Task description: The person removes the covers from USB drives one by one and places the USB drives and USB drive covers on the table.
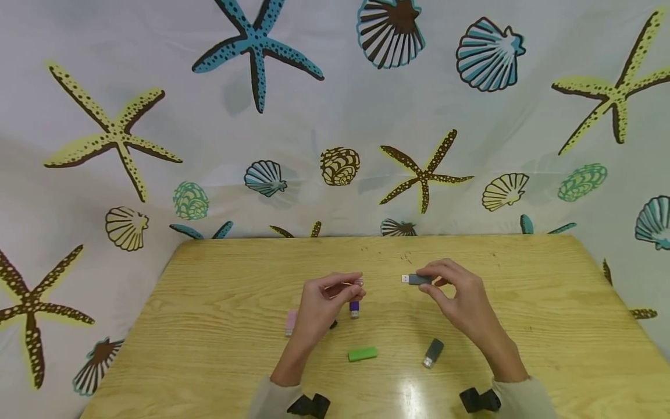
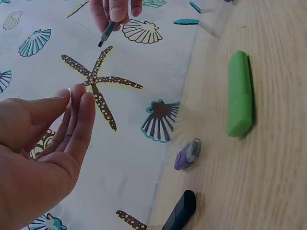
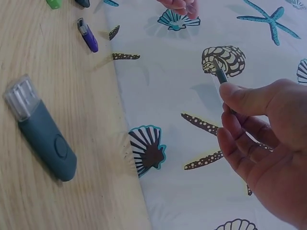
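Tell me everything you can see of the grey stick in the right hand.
The grey stick looks like a USB drive: a slim, dark body, seemingly plastic, with a bare silvery metal plug at one end. It is held up off the table, about level in the head view, its plug pointing towards the left hand with a gap between. The right hand pinches the body between thumb and fingers, which hide its other end. Nothing else appears to touch it.

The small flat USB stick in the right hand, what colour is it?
The USB stick is dark grey with a silvery metal plug, clearest in the head view.
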Demonstrator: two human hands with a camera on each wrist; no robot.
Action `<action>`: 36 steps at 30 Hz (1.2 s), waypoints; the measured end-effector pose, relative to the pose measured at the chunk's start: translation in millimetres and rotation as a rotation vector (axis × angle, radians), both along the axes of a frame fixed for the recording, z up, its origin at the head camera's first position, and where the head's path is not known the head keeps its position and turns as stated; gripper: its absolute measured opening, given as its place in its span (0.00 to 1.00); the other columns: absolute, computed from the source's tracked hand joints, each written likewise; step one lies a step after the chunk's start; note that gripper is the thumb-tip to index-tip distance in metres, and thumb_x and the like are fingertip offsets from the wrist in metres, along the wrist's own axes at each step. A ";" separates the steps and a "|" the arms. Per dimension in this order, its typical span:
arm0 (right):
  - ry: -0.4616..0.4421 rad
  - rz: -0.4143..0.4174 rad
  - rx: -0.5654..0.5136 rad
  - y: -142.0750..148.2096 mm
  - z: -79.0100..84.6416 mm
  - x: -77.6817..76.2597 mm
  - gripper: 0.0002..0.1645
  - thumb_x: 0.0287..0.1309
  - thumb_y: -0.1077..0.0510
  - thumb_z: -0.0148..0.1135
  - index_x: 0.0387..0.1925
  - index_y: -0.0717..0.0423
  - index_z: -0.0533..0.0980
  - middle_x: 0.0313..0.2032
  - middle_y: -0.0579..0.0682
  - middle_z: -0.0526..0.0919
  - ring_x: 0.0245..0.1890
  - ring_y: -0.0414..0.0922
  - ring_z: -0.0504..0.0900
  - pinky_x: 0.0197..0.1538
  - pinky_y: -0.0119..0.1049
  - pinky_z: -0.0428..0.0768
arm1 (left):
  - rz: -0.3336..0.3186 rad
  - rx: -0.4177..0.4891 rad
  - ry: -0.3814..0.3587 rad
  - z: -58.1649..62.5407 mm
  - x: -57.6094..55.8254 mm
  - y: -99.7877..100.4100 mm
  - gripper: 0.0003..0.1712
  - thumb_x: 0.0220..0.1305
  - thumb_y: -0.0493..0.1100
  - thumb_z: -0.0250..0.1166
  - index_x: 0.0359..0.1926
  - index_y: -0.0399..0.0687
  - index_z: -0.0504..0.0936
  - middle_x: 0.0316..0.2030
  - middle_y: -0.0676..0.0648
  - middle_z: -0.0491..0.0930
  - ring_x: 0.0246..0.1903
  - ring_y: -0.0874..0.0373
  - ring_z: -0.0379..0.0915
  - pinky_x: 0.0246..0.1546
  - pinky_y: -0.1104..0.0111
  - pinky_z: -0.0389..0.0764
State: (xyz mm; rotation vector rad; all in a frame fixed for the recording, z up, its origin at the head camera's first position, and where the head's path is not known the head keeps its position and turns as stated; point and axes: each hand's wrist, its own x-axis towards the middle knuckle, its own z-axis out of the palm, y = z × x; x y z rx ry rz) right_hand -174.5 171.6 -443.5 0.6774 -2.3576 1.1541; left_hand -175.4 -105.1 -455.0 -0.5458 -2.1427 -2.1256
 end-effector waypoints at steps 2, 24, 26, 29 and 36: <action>-0.016 0.000 -0.003 -0.5 -2.4 -1.5 0.17 0.52 0.72 0.76 0.44 0.58 0.86 0.43 0.46 0.85 0.38 0.42 0.85 0.40 0.40 0.87 | 0.021 -0.038 0.020 -2.5 -1.4 1.0 0.13 0.68 0.31 0.67 0.52 0.33 0.87 0.40 0.36 0.87 0.37 0.51 0.88 0.42 0.63 0.87; -0.112 -0.003 -0.034 -2.6 -17.1 -37.3 0.14 0.57 0.69 0.74 0.45 0.60 0.86 0.42 0.50 0.87 0.41 0.47 0.84 0.42 0.46 0.87 | 0.159 -0.358 0.112 -11.3 -40.0 3.2 0.11 0.66 0.38 0.72 0.47 0.36 0.89 0.35 0.44 0.89 0.33 0.54 0.87 0.36 0.67 0.87; -0.131 -0.010 -0.039 -2.9 -16.3 -42.5 0.13 0.57 0.69 0.74 0.46 0.60 0.86 0.43 0.50 0.87 0.41 0.48 0.84 0.43 0.47 0.87 | 0.171 -0.410 0.132 -11.2 -45.6 2.9 0.11 0.67 0.40 0.72 0.47 0.39 0.90 0.36 0.46 0.89 0.35 0.56 0.87 0.37 0.67 0.87; -0.163 -0.019 -0.042 -3.3 -15.7 -49.8 0.13 0.59 0.68 0.73 0.46 0.59 0.86 0.44 0.51 0.87 0.42 0.49 0.84 0.44 0.48 0.86 | 0.167 -0.465 0.159 -10.7 -53.4 3.2 0.11 0.68 0.41 0.71 0.48 0.41 0.90 0.39 0.46 0.89 0.38 0.56 0.86 0.39 0.66 0.87; -0.216 -0.031 -0.057 -6.8 -20.3 -65.4 0.13 0.59 0.67 0.73 0.46 0.60 0.85 0.45 0.54 0.87 0.44 0.51 0.84 0.46 0.50 0.86 | 0.135 -0.503 0.158 -9.9 -70.9 6.9 0.11 0.67 0.39 0.72 0.48 0.40 0.90 0.40 0.46 0.89 0.36 0.57 0.86 0.39 0.65 0.87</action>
